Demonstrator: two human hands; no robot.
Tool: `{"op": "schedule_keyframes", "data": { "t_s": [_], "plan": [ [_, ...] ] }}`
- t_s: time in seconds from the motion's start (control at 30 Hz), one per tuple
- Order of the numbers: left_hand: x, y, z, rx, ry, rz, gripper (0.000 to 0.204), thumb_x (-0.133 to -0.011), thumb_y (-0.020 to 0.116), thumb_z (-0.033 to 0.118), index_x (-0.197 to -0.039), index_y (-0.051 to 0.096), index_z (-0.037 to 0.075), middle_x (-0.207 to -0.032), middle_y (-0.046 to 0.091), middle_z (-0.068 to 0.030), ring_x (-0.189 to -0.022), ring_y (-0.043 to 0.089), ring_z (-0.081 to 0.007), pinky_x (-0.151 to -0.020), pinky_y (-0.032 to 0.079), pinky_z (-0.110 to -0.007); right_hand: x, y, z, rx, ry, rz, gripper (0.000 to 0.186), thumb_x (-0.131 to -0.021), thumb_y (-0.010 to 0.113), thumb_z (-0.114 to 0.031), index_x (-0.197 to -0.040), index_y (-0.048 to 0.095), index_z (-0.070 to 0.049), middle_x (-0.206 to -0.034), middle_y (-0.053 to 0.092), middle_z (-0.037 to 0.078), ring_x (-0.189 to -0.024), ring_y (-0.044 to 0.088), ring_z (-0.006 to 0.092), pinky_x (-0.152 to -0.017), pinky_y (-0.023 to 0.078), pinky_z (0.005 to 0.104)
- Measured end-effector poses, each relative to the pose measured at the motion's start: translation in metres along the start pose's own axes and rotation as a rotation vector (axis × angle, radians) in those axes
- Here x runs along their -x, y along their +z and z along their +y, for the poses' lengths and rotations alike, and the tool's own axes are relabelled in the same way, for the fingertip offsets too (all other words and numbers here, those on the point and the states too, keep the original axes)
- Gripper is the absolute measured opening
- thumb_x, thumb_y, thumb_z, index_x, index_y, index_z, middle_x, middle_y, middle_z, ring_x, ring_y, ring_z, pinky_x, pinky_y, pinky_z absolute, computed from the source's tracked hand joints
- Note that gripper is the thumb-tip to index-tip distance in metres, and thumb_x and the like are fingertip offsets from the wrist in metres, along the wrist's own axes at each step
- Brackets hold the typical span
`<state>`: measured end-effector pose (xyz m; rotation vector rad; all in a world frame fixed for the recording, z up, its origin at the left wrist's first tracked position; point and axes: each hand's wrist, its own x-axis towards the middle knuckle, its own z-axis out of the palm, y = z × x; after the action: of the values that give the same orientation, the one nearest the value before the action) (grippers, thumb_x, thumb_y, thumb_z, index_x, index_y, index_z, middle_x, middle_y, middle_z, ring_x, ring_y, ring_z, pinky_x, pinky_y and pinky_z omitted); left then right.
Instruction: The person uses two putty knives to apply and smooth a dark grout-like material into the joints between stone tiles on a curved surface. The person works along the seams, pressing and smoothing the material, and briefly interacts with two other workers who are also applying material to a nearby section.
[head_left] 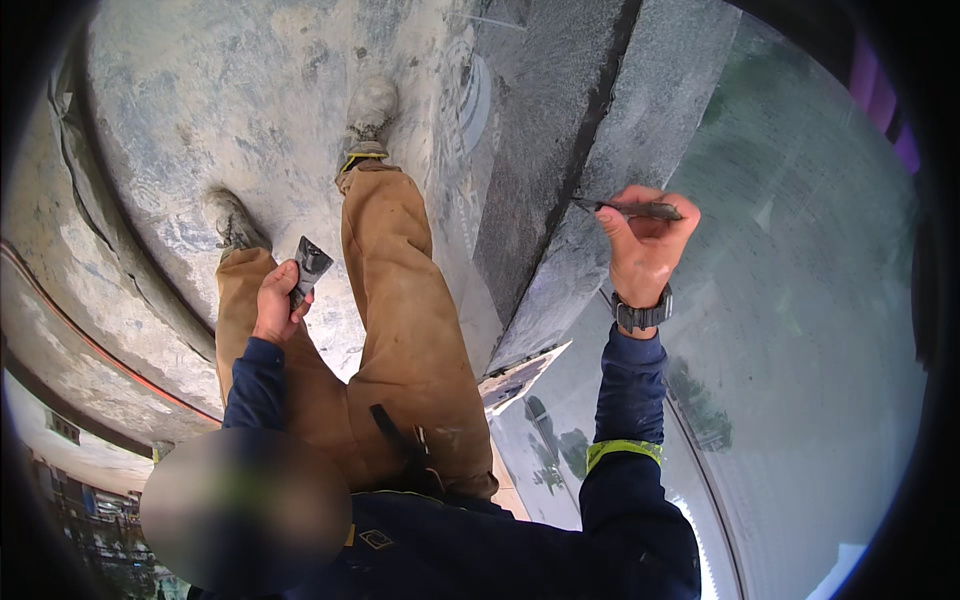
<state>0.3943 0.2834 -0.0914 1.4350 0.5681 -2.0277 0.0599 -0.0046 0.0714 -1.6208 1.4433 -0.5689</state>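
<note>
My left hand is closed around a small putty knife. Its wide blade is smeared with something dark and shiny, and it is held up in front of my left leg. My right hand, with a watch on the wrist, pinches a slim dark-handled tool; its exact kind is unclear. The narrow tip of that tool points left, at or just over a dark seam along a grey, rough-faced ledge. Whether the tip touches the seam cannot be made out.
Glass with reflections fills the right side beyond the ledge. A pale, stained board leans near my right hip. The floor is dusty and spattered. An orange cord and a long dark curved strip run along the left.
</note>
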Motion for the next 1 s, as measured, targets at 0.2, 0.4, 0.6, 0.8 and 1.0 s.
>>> {"op": "schedule_keyframes", "data": {
  "t_s": [0.2, 0.4, 0.6, 0.8, 1.0],
  "plan": [
    [-0.006, 0.008, -0.004, -0.042, -0.056, 0.068, 0.029, -0.104, 0.042, 0.029, -0.091, 0.055, 0.006, -0.064, 0.058, -0.0085, -0.037, 0.037, -0.0096, -0.033, 0.028, -0.02, -0.019, 0.005, 0.014, -0.101, -0.055, 0.001, 0.056, -0.078, 0.073, 0.011, -0.112, 0.033, -0.006, -0.099, 0.06, 0.017, -0.086, 0.061, 0.0189, -0.077, 0.054, 0.0319],
    [-0.007, 0.012, -0.001, -0.08, -0.044, 0.087, 0.03, -0.104, 0.041, 0.028, -0.088, 0.054, 0.006, -0.063, 0.057, -0.0083, -0.037, 0.037, -0.0094, -0.033, 0.028, -0.021, -0.048, 0.007, 0.016, -0.044, -0.128, 0.096, 0.055, -0.078, 0.075, 0.008, -0.11, 0.032, -0.005, -0.097, 0.061, 0.019, -0.082, 0.063, 0.0183, -0.074, 0.055, 0.0296],
    [-0.004, 0.01, 0.007, -0.099, -0.039, 0.081, 0.031, -0.104, 0.04, 0.029, -0.089, 0.054, 0.006, -0.062, 0.056, -0.0086, -0.036, 0.035, -0.0099, -0.033, 0.027, -0.021, -0.07, 0.013, 0.01, 0.075, -0.144, 0.281, 0.05, -0.08, 0.074, 0.006, -0.109, 0.035, -0.005, -0.095, 0.064, 0.017, -0.08, 0.065, 0.0181, -0.071, 0.056, 0.0283],
    [0.007, 0.05, 0.033, 0.034, -0.047, -0.011, 0.032, -0.104, 0.04, 0.029, -0.094, 0.056, 0.003, -0.064, 0.057, -0.0104, -0.035, 0.034, -0.0101, -0.034, 0.028, -0.022, -0.061, 0.013, 0.0, -0.372, 0.097, 0.534, 0.027, -0.09, 0.065, 0.0, -0.11, 0.048, -0.003, -0.098, 0.066, 0.009, -0.076, 0.064, 0.0132, -0.062, 0.051, 0.0249],
    [0.019, 0.166, 0.082, -0.054, -0.152, -0.535, 0.024, -0.101, 0.05, 0.023, -0.109, 0.059, 0.002, -0.08, 0.065, -0.0061, -0.053, 0.063, -0.0116, -0.036, 0.038, -0.018, 0.0, 0.043, -0.046, -0.929, 0.53, 0.112, 0.024, -0.094, 0.061, -0.009, -0.117, 0.052, -0.005, -0.1, 0.065, 0.007, -0.076, 0.061, 0.0121, -0.063, 0.047, 0.0238]
  ]
}}
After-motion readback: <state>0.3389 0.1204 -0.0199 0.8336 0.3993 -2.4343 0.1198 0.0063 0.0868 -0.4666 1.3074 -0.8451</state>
